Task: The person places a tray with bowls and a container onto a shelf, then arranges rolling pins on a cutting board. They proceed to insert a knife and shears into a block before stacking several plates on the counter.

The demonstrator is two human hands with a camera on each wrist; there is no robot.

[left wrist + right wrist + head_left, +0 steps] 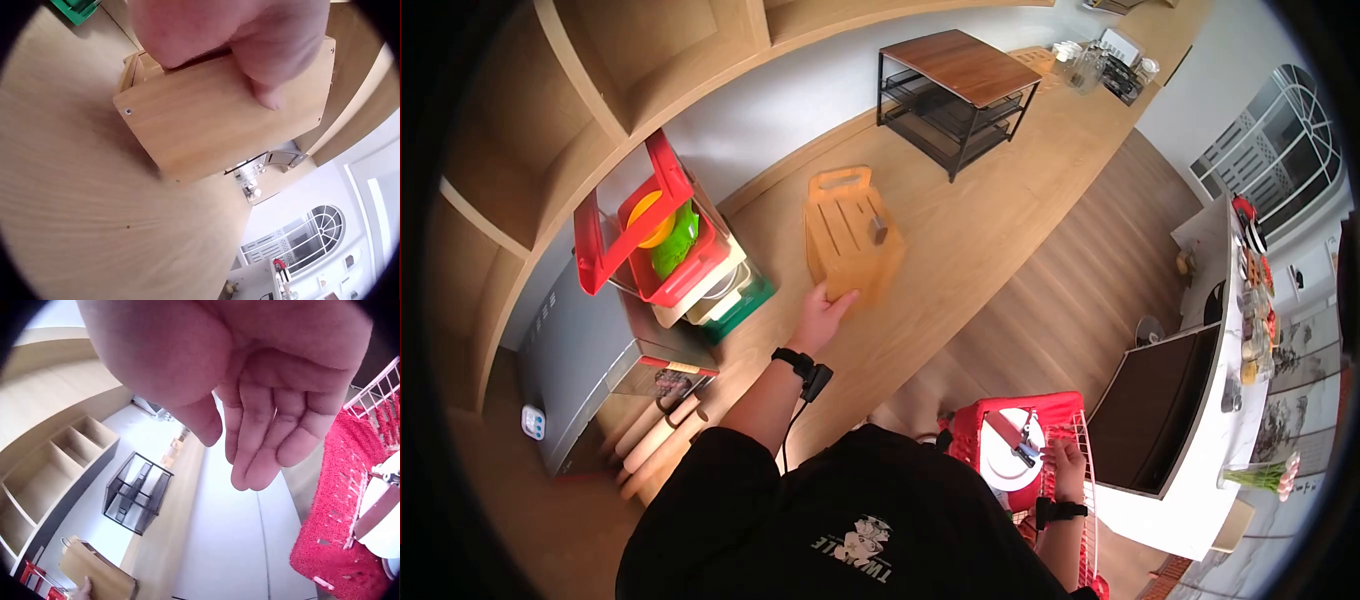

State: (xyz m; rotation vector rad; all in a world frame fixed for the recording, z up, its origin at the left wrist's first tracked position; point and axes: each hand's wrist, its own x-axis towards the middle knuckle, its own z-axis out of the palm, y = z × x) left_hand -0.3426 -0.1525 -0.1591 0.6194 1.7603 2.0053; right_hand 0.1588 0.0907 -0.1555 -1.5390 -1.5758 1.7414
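Observation:
My left hand [825,318] grips the near end of a slotted wooden knife block [840,225] at the worktop, thumb on its flat side panel. In the left wrist view the panel of the knife block [219,112] shows small screws at its corners. My right hand [1068,468] is over the side of a red-lined wire cart [970,420], its fingers loosely bent around nothing in the right wrist view. Beside it in the cart, a knife with a broad brownish-red blade [1004,430] lies on a white plate [997,467].
A two-tier black rack with a wooden top [960,65] stands farther along the worktop [945,240]. To the left, a red basket [680,285] holds green and yellow things, near a large grey box [600,330]. Wooden shelving [625,120] overhangs the worktop's back.

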